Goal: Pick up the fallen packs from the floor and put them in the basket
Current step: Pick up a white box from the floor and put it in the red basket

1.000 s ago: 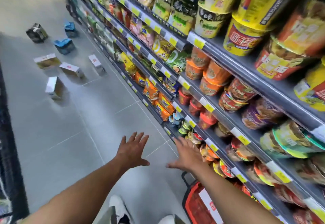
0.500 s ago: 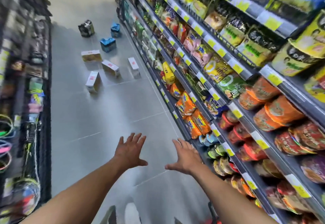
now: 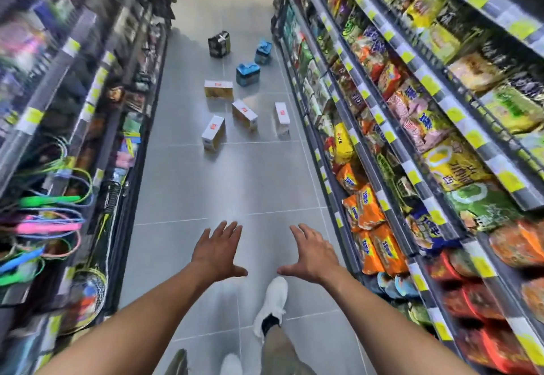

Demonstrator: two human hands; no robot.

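Since the earlier frames, the head view has swung left to face straight down the aisle. The fallen packs, formerly at 10 o'clock, now sit at 12 o'clock, and a white shoe [image 3: 272, 301] has come forward at 6 o'clock.

Head view. Left hand [image 3: 216, 249] — released, fingers straight and spread, palm down, holding nothing. Right hand [image 3: 312, 252] — same condition: released, fingers spread, thumb pointing inward toward 9 o'clock. Both hands hover above the floor [image 3: 229, 180], near each other but apart.

Pack positions: all lie on the floor, well ahead of the hands.
- Four white-and-yellow packs [image 3: 245, 115] are nearest, scattered around 12 o'clock.
- Two blue packs [image 3: 248, 74] stand beyond them, toward 1 o'clock.
- One dark pack [image 3: 219, 44] stands farthest, at 12 o'clock.

Right shelving [image 3: 412, 139] at 3 o'clock carries noodle bags and bowls behind yellow price tags. Left rack [image 3: 73, 139] at 9 o'clock is blurred; coloured cords hang from it.
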